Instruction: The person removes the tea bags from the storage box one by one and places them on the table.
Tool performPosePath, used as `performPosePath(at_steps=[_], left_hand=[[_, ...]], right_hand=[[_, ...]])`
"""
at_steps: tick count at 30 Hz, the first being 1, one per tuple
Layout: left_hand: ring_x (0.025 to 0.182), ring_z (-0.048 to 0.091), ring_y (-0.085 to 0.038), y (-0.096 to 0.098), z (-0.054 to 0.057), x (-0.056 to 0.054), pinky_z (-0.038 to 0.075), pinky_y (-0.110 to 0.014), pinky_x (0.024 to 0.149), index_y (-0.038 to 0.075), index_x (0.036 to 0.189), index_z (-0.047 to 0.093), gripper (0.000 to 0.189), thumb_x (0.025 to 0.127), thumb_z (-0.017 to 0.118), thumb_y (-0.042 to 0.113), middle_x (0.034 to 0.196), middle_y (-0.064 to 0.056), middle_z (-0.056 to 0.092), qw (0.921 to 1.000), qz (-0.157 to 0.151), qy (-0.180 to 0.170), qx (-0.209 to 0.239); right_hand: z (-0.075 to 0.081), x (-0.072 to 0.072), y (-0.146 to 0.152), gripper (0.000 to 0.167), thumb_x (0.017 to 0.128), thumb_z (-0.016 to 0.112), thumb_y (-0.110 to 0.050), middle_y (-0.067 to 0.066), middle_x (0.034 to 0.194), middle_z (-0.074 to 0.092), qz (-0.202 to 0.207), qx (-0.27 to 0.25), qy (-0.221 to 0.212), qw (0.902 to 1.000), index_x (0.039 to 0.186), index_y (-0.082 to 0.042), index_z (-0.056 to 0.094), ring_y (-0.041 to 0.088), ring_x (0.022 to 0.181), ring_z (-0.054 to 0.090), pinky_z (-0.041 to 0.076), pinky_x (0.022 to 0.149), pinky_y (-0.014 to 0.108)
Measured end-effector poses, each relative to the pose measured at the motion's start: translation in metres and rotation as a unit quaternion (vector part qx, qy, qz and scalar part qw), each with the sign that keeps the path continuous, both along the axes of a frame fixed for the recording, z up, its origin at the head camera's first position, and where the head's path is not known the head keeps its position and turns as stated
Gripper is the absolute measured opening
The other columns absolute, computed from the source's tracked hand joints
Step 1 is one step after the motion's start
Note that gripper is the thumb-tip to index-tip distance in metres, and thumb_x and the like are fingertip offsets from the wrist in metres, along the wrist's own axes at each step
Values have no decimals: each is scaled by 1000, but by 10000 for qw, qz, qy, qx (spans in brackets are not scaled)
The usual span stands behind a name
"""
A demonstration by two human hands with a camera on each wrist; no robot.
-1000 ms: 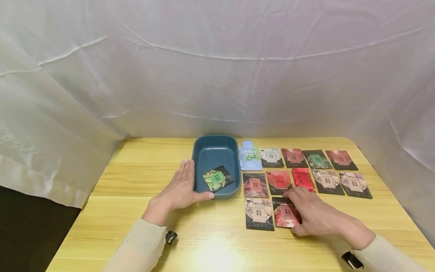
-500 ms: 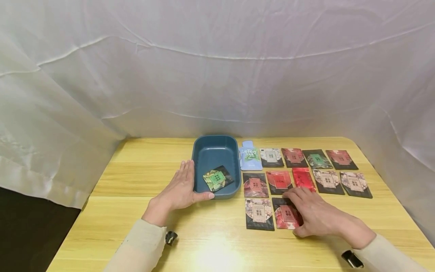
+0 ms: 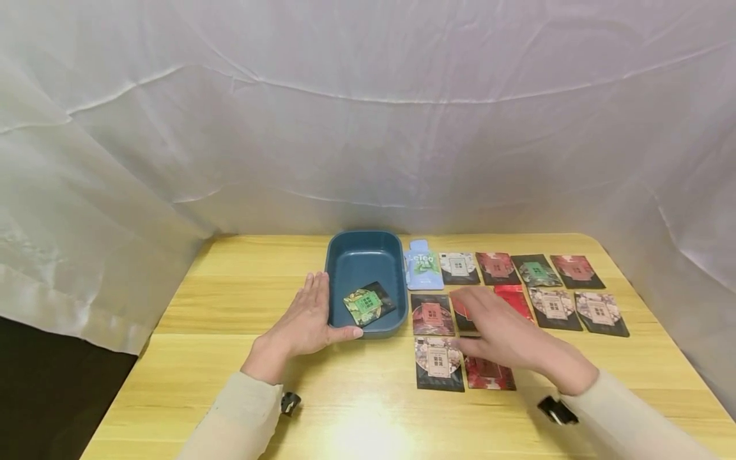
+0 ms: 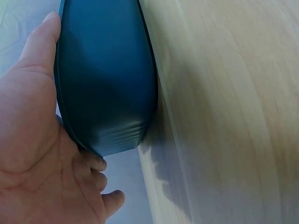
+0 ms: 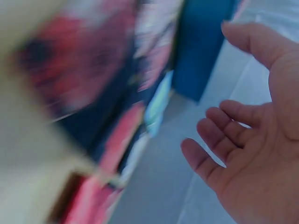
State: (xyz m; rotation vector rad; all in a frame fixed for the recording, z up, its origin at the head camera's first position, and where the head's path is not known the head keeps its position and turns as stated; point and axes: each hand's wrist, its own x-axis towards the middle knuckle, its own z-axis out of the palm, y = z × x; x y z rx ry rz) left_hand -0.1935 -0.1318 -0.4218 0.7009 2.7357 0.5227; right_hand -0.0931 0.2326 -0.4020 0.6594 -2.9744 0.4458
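Note:
A dark blue tray [image 3: 368, 243] stands on the table, also filling much of the left wrist view. My left hand [image 3: 299, 322] lies against its near left corner, fingers straight along the side and thumb on the near rim. Inside the tray is a green-and-black tea packet [image 3: 368, 303]. My right hand [image 3: 508, 335] is over the packets with thumb and fingers spread, holding nothing; the right wrist view shows the bare palm. Under it, a red-and-black tea packet [image 3: 491, 378] and another red packet [image 3: 460, 322] are partly covered. A beige floral packet [image 3: 439, 374] lies by its thumb.
Several tea packets form rows right of the tray, including a pale blue one [image 3: 424, 271] at its side, a shiny red one [image 3: 514, 300] and a beige floral one [image 3: 600, 313] at the far right. A pale curtain [image 3: 368, 153] hangs behind the table [image 3: 230, 262].
My right hand has lifted from the near red-and-black packet and moved left and away from me, over the red packet. That near packet has shifted slightly right. My left hand stays on the tray.

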Motion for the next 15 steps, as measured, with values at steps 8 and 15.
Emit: performPosePath(at_steps=[8, 15], left_hand=[[164, -6, -38, 0, -3, 0, 8, -53, 133, -3, 166, -5, 140, 83, 62, 87, 175, -23, -6, 10000, -33, 0, -24], [164, -6, -37, 0, 0, 1, 11, -54, 133, -4, 166, -4, 138, 84, 64, 84, 175, -25, -3, 10000, -25, 37, 36]], right_hand=[[14, -58, -65, 75, 94, 79, -40, 20, 149, 57, 6, 55, -97, 9999, 151, 0, 51, 38, 140, 53, 47, 116, 55], [10, -90, -114, 66, 93, 77, -49, 17, 126, 69, 66, 1071, -90, 9942, 134, 2, 65, 35, 118, 64, 54, 105, 53]])
